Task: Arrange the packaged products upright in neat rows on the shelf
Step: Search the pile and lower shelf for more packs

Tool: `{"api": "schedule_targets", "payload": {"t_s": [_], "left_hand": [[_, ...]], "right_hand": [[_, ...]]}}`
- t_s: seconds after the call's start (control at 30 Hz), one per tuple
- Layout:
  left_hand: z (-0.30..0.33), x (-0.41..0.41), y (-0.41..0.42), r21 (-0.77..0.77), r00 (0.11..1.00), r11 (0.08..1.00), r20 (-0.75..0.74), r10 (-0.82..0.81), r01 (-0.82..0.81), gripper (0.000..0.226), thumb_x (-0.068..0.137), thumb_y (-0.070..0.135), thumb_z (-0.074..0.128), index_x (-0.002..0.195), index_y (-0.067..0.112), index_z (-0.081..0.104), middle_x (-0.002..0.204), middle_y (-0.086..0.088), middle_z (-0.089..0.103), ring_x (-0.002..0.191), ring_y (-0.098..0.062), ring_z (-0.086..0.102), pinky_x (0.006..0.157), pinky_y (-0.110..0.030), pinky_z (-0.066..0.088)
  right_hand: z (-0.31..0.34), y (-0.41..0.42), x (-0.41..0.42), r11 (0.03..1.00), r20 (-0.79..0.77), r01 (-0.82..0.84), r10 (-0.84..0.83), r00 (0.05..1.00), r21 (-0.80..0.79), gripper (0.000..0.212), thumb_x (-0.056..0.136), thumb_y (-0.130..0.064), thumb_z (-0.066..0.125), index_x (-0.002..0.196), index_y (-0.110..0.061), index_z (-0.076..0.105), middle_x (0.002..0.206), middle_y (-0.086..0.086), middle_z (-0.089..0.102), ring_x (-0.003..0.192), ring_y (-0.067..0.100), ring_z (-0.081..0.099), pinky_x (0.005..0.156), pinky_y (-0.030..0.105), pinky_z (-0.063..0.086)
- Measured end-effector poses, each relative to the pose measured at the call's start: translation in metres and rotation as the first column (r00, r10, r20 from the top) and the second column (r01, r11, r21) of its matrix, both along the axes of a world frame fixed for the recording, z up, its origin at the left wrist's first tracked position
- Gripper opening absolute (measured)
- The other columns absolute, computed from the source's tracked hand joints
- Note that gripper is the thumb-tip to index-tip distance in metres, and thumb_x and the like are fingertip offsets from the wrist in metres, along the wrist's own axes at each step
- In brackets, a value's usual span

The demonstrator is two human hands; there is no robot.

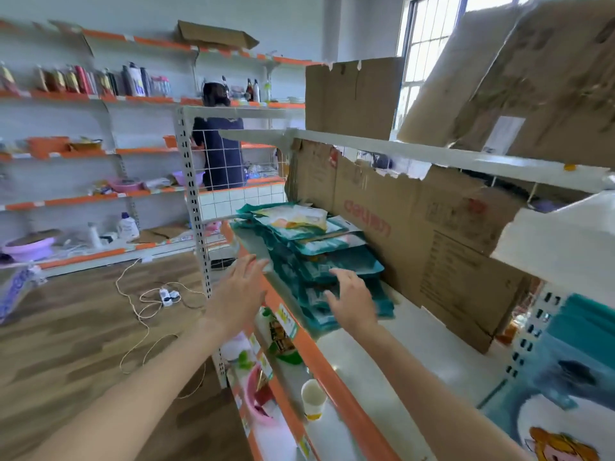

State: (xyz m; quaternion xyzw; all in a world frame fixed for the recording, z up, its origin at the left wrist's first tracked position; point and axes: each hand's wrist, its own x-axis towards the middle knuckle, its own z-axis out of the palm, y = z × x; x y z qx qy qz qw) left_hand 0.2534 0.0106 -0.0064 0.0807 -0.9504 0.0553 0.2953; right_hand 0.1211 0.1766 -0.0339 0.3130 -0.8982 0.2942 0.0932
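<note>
Teal packaged products (319,257) lie flat in a slumped, overlapping pile on the shelf (409,331), long axes running away along it. Left hand (238,292) hovers at the shelf edge, fingers spread, holding nothing; right hand (351,299) rests open-fingered on the nearest pack. Likely light, floppy, slick; best pinched at sealed edges.

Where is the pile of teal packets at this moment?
In the head view, the teal packets lie flat at the shelf's far left end, before the cardboard sheet; the right hand rests on them.
</note>
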Motion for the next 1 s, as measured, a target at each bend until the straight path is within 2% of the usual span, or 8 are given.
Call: {"api": "schedule_targets", "payload": {"t_s": [0.07, 0.13, 0.2, 0.33, 0.57, 0.7, 0.9, 1.0], "left_hand": [[0.005, -0.017, -0.013, -0.031, 1.0, 0.999, 0.007, 0.027, -0.027, 0.059, 0.049, 0.018, 0.091, 0.102, 0.003, 0.068, 0.093, -0.011, 0.069, 0.079, -0.025, 0.068, 0.063, -0.029, 0.055], [0.0, -0.035, -0.029, 0.104, 0.999, 0.995, 0.033, -0.003, 0.0, 0.056, 0.077, 0.021, 0.074, 0.127, 0.005, 0.054, 0.122, -0.013, 0.059, 0.106, -0.027, 0.06, 0.086, -0.033, 0.05], [-0.01, -0.053, -0.047, 0.248, 0.998, 0.969, 0.066, 0.001, -0.018, 0.055, 0.092, 0.028, 0.054, 0.141, 0.013, 0.036, 0.138, -0.01, 0.046, 0.116, -0.026, 0.051, 0.094, -0.034, 0.041], [-0.018, -0.083, -0.076, 0.312, 0.999, 0.95, 0.031, -0.017, 0.007, 0.055, 0.093, 0.031, 0.051, 0.143, 0.017, 0.033, 0.135, -0.005, 0.049, 0.112, -0.024, 0.053, 0.087, -0.032, 0.044], [-0.013, -0.152, -0.133, 0.359, 0.983, 0.921, 0.048, -0.176, 0.147, 0.054, 0.095, 0.031, 0.049, 0.144, 0.023, 0.028, 0.137, -0.004, 0.047, 0.114, -0.024, 0.052, 0.092, -0.032, 0.041], [0.002, -0.202, -0.166, 0.479, 0.958, 0.862, 0.129, -0.257, 0.167, 0.054, 0.096, 0.035, 0.044, 0.145, 0.031, 0.022, 0.136, -0.005, 0.047, 0.112, -0.023, 0.054, 0.09, -0.035, 0.044], [0.013, -0.278, -0.208, 0.761, 0.928, 0.624, 0.08, -0.363, 0.178, 0.045, 0.094, 0.029, 0.051, 0.137, 0.027, 0.037, 0.125, -0.008, 0.057, 0.091, -0.016, 0.061, 0.076, -0.028, 0.048], [0.012, -0.312, -0.218, 0.733, 0.892, 0.664, 0.19, -0.411, 0.15, 0.043, 0.095, 0.032, 0.049, 0.136, 0.028, 0.037, 0.122, -0.008, 0.061, 0.098, -0.021, 0.062, 0.073, -0.027, 0.048]], "right_hand": [[0.001, -0.017, -0.019, 1.0, 0.027, -0.012, 0.012, 1.0, -0.012, 0.047, 0.092, -0.025, 0.055, 0.136, -0.014, 0.042, 0.136, 0.005, 0.046, 0.125, 0.021, 0.042, 0.106, 0.034, 0.035], [0.001, -0.032, -0.037, 0.999, 0.069, -0.018, 0.021, 0.997, -0.045, 0.046, 0.092, -0.023, 0.055, 0.136, -0.014, 0.042, 0.135, 0.006, 0.046, 0.124, 0.021, 0.043, 0.105, 0.035, 0.036], [0.003, -0.043, -0.053, 0.997, 0.102, -0.015, 0.024, 0.995, -0.082, 0.046, 0.093, -0.022, 0.056, 0.136, -0.014, 0.042, 0.135, 0.006, 0.046, 0.124, 0.021, 0.042, 0.105, 0.034, 0.036], [0.008, -0.068, -0.081, 0.992, 0.106, 0.004, 0.01, 0.994, -0.127, 0.047, 0.093, -0.021, 0.056, 0.136, -0.013, 0.041, 0.135, 0.006, 0.045, 0.126, 0.021, 0.041, 0.105, 0.031, 0.034], [0.02, -0.115, -0.124, 0.971, 0.155, 0.045, -0.009, 0.988, -0.236, 0.047, 0.092, -0.018, 0.058, 0.136, -0.012, 0.043, 0.135, 0.004, 0.047, 0.126, 0.018, 0.04, 0.101, 0.025, 0.034], [0.029, -0.136, -0.163, 0.955, 0.26, 0.187, -0.125, 0.958, -0.229, 0.045, 0.093, -0.026, 0.057, 0.134, -0.016, 0.044, 0.133, 0.006, 0.048, 0.121, 0.02, 0.046, 0.094, 0.031, 0.04], [0.047, -0.167, -0.222, 0.931, 0.463, 0.302, -0.181, 0.868, -0.203, 0.041, 0.092, -0.028, 0.058, 0.13, -0.016, 0.047, 0.119, 0.01, 0.055, 0.107, 0.023, 0.054, 0.088, 0.036, 0.046], [0.048, -0.182, -0.245, 0.931, 0.528, 0.338, -0.219, 0.821, -0.139, 0.04, 0.089, -0.032, 0.06, 0.126, -0.019, 0.049, 0.116, 0.009, 0.056, 0.102, 0.021, 0.056, 0.085, 0.033, 0.046]]}}
